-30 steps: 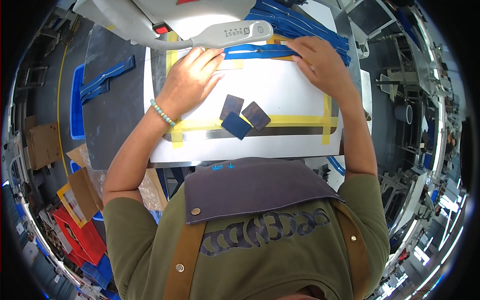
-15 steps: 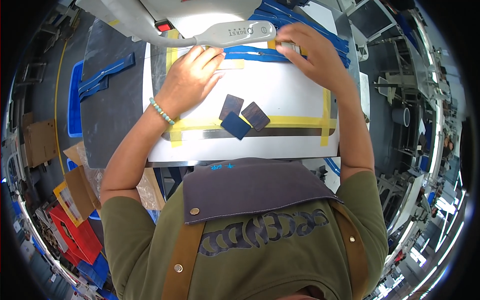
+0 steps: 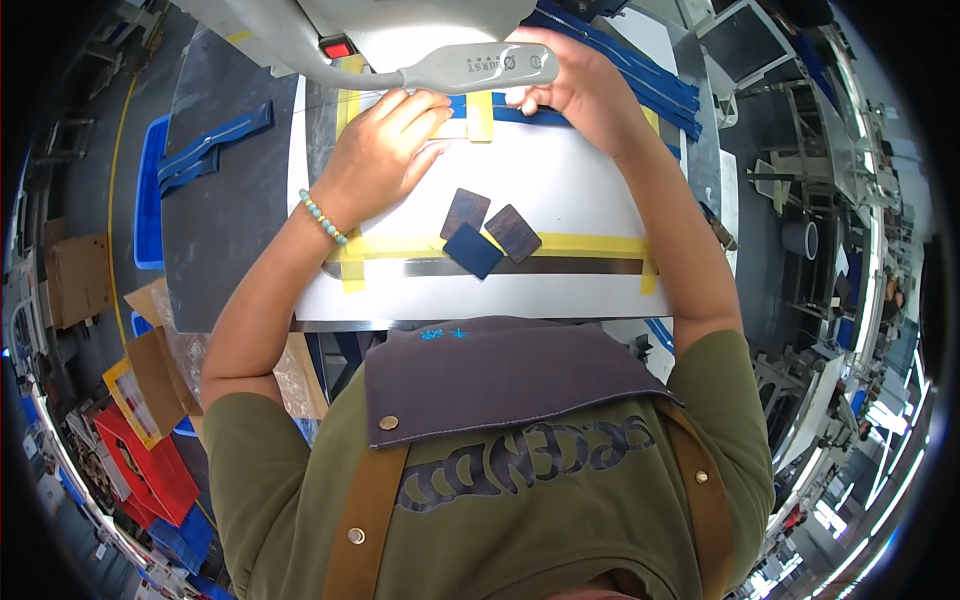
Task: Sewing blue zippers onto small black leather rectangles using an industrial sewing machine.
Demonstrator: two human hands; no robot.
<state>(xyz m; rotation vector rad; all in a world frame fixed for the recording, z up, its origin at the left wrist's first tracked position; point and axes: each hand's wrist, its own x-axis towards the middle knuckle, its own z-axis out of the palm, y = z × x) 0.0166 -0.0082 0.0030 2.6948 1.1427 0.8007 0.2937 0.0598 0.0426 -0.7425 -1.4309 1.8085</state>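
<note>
A blue zipper strip (image 3: pixel 545 117) lies crosswise under the grey rounded lamp head (image 3: pixel 485 68). My left hand (image 3: pixel 380 155) rests at its left end, palm down, the fingers stretched out and the fingertips on the strip. A green and yellow bead bracelet (image 3: pixel 322 217) circles that wrist. Across the zipper strip, between my hands, runs a short yellow strip (image 3: pixel 480 120). My right hand (image 3: pixel 595 100) is at the right part of the zipper. Its lower fingertips are by the zipper, while the lamp head covers part of the other fingers. Whether it grips anything is hidden.
Three dark cards (image 3: pixel 467 250) lie on the white, yellow-taped work surface (image 3: pixel 390 295). More blue zippers (image 3: pixel 640 75) are heaped at the back right. Others (image 3: pixel 215 148) hang over a blue bin (image 3: pixel 150 210) at left. A pale machine arm (image 3: pixel 430 20) overhangs the back.
My right hand has moved left and further back, partly behind the lamp head. The yellow strip now shows across the zipper. My left hand has barely moved.
</note>
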